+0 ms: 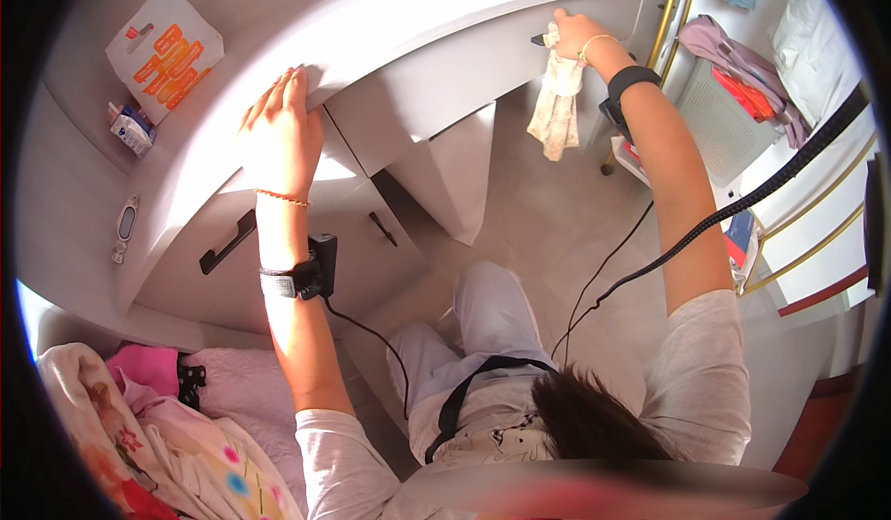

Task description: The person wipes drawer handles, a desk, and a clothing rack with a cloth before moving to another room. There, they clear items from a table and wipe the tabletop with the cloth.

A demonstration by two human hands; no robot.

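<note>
My left hand (284,120) lies flat on the sunlit top of a built-in desk (390,22), near its front edge, with nothing in it. Out to the right, my right hand (583,34) grips a cream patterned cloth (559,106), which hangs down below the fingers. That hand is at the grey drawer front (452,68), right beside a small black handle (538,40). Whether the cloth touches the handle is hard to tell. Under my left forearm is a grey cabinet (188,294) with black bar handles (228,242).
A white plastic bag (166,54) and a small packet (133,132) sit at the desk's left. Bedding (237,395) is piled lower left. Gold-framed racks (667,26) and a perforated grey bin (727,120) stand at right. A black braided cable (752,196) crosses my right arm.
</note>
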